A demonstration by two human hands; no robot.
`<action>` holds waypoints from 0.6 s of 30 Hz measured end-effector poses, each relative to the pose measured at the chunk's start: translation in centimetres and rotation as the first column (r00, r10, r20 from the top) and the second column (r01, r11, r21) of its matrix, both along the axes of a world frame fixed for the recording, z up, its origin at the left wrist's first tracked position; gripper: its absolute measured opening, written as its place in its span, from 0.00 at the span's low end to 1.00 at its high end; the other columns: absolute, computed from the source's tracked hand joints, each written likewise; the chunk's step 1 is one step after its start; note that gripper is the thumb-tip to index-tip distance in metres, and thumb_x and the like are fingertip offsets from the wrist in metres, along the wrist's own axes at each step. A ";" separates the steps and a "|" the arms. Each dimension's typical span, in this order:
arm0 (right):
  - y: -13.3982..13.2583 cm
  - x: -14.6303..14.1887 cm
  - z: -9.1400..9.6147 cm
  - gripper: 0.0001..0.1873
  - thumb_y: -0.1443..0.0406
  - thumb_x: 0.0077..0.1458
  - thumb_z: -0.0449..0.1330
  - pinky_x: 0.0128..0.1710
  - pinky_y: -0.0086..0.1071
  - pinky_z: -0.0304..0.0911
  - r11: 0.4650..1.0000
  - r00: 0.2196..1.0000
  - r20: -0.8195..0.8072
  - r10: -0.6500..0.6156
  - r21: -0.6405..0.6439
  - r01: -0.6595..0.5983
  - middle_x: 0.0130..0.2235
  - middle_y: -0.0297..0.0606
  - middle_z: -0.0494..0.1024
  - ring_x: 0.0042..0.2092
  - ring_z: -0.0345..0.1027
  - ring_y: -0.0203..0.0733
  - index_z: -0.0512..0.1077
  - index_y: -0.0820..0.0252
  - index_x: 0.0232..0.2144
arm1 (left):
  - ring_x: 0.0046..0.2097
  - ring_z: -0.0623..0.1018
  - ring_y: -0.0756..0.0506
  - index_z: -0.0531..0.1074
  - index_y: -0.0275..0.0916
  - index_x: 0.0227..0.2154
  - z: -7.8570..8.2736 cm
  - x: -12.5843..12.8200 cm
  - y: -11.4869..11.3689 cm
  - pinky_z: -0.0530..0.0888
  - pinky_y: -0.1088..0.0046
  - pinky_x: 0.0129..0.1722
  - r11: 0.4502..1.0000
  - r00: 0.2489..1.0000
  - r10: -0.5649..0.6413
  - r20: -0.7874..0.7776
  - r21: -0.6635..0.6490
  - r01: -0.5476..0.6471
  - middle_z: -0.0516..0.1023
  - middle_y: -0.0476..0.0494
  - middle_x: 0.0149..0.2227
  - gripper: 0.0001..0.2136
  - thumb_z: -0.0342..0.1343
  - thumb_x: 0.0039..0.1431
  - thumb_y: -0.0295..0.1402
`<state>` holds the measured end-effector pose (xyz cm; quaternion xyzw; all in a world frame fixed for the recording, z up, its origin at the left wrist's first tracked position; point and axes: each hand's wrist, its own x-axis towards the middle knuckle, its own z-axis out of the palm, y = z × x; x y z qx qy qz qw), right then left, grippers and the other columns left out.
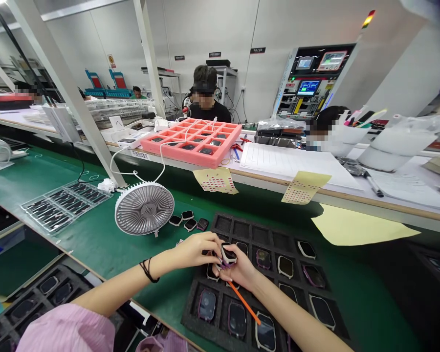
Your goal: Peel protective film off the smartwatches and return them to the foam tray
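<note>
My right hand point(245, 270) is closed around a smartwatch case point(229, 253) with a dark screen and pale frame. A thin orange stick point(245, 304) juts from under the same hand, pointing down to the right. My left hand point(204, 248) meets it from the left, fingers pinched at the edge of the watch case; their tips are partly hidden. Something purple shows between the hands, too small to name. Below them lies a black foam tray point(220, 305), its pockets holding several watch cases with purple or pale frames.
A round grey fan point(145, 208) stands left of several loose watch cases point(190, 224). Clear plastic trays point(66, 205) lie farther left. On the raised shelf sit a pink foam tray point(220, 157) and papers point(297, 164). Another person point(209, 107) sits opposite. A second black tray point(33, 313) is lower left.
</note>
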<state>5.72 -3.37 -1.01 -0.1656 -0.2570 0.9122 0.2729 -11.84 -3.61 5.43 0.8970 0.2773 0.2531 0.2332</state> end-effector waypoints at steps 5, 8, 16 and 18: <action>0.0 0.2 0.4 0.13 0.57 0.50 0.56 0.12 0.23 0.43 0.999 0.999 -0.014 -0.046 -0.009 0.046 0.23 0.35 0.69 0.24 0.69 0.40 0.66 0.62 0.28 | 0.41 0.74 0.49 0.78 0.37 0.33 0.1 0.0 1.2 0.70 0.76 0.43 0.987 0.997 -0.037 0.063 -0.151 0.046 0.75 0.43 0.36 0.07 0.58 0.56 0.33; 0.0 0.3 0.6 0.13 0.57 0.50 0.56 0.12 0.23 0.43 0.999 0.999 -0.012 -0.050 -0.011 0.049 0.23 0.35 0.70 0.24 0.69 0.40 0.67 0.63 0.28 | 0.41 0.74 0.49 0.78 0.37 0.33 0.1 -0.2 1.7 0.70 0.76 0.43 0.976 0.996 -0.051 0.074 -0.206 0.066 0.74 0.43 0.37 0.08 0.58 0.56 0.35; -0.2 -0.1 0.0 0.18 0.57 0.51 0.55 0.12 0.24 0.45 0.997 0.999 0.053 -0.008 0.071 0.005 0.24 0.43 0.73 0.23 0.69 0.40 0.70 0.69 0.33 | 0.37 0.74 0.48 0.72 0.35 0.31 1.0 -0.3 2.7 0.68 0.77 0.36 0.964 0.998 0.022 -0.059 -0.262 -0.036 0.76 0.43 0.36 0.14 0.63 0.49 0.42; -0.4 -0.2 0.0 0.17 0.57 0.51 0.55 0.12 0.23 0.46 0.997 0.998 0.057 -0.022 0.076 0.018 0.25 0.41 0.73 0.24 0.69 0.41 0.69 0.67 0.35 | 0.35 0.74 0.49 0.72 0.35 0.30 1.2 -0.2 2.9 0.66 0.78 0.34 0.967 0.995 0.020 -0.098 -0.251 -0.044 0.75 0.45 0.34 0.15 0.63 0.48 0.43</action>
